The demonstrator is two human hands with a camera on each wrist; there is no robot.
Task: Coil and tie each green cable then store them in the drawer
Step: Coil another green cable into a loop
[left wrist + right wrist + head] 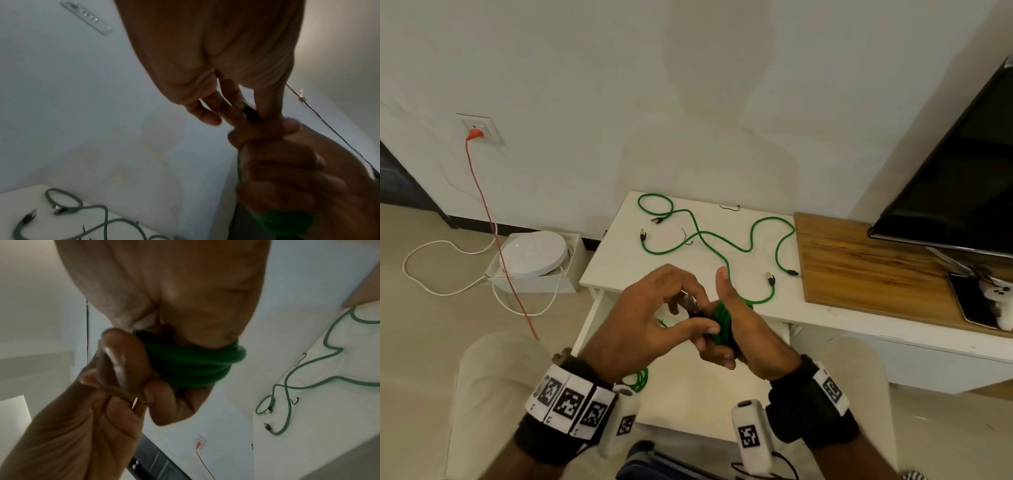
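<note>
Green coil (pixel 724 320) gripped by right hand (pixel 748 337), left hand (pixel 654 317) pinching its plug, loose cables (pixel 722 236) behind on white table (pixel 616 253)

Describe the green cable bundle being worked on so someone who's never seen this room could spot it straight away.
Start at the white table against the wall, beside the wooden TV stand. In front of its near edge, the right hand grips a tight coil of green braided cable, with the left hand working at it. Unlike the loose green cables sprawled across the tabletop, this one is wound into stacked loops.
</note>
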